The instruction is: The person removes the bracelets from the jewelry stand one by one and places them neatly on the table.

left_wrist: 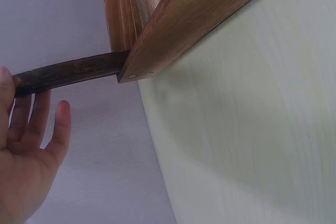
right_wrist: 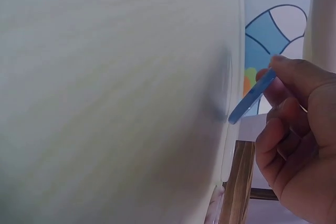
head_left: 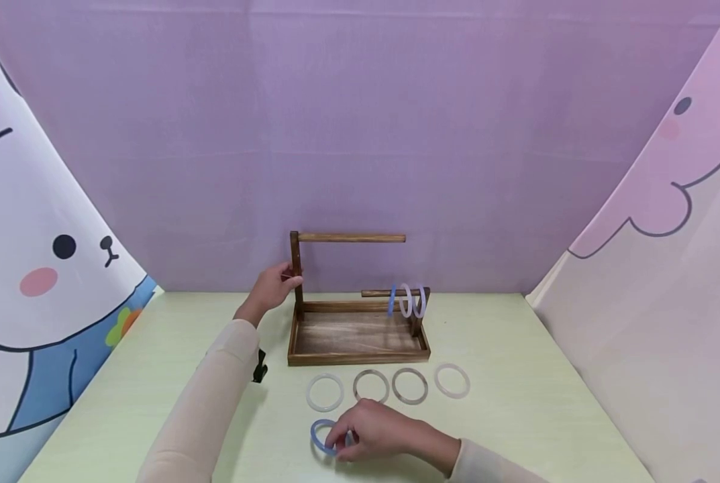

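Note:
At the back of the table, my left hand (head_left: 269,287) grips the tall upright post (head_left: 296,258) of a brown wooden bangle stand, thumb on one side and fingers on the other. The left wrist view shows that post (left_wrist: 73,72) joining the tray base. Near the front, my right hand (head_left: 380,429) pinches a blue bangle (head_left: 315,437) between thumb and fingers. In the right wrist view the blue bangle (right_wrist: 252,98) is tilted, its lower edge close to the tabletop. A blue bangle (head_left: 391,302) and two pale lilac ones hang on the stand's lower bar (head_left: 374,293).
Between the stand's tray (head_left: 360,359) and my right hand lie a white bangle (head_left: 309,392), two grey-brown bangles and a pale pink bangle (head_left: 452,365). The upper bar (head_left: 352,237) carries nothing. A small black object (head_left: 260,367) shows beside the left sleeve. Purple cloth (head_left: 396,134) hangs behind.

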A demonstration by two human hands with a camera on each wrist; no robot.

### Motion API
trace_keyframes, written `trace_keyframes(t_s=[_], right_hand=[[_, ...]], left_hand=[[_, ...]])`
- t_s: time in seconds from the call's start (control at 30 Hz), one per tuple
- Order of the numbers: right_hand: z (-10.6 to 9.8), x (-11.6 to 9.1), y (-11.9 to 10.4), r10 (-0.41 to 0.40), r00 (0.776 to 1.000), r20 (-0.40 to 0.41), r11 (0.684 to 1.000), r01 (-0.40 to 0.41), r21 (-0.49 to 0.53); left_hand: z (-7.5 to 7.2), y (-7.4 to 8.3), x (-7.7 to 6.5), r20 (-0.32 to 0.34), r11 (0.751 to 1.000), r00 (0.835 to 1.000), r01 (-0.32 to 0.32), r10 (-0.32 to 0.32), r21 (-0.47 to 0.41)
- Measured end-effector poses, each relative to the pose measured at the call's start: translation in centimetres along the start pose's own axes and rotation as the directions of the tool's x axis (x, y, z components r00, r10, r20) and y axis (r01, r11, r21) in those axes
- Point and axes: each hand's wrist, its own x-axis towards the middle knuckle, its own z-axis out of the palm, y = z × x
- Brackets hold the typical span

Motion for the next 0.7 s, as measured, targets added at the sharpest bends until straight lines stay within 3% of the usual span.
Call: trace_keyframes(t_s=[0.37, 0.7], right_hand=[[0.32, 0.14, 0.02, -0.062, 0.997, 0.033, 0.996, 0.065, -0.067], [0.74, 0.38, -0.30, -0.061, 0.993, 0.104, 0.996, 0.067, -0.061]], left_hand=[[0.01, 0.01, 0.00, 0.005, 1.000, 1.000, 0.000, 0.000, 0.010], [0.05, 0.00, 0.05, 0.000, 1.000, 1.000, 0.005, -0.005, 0.010]])
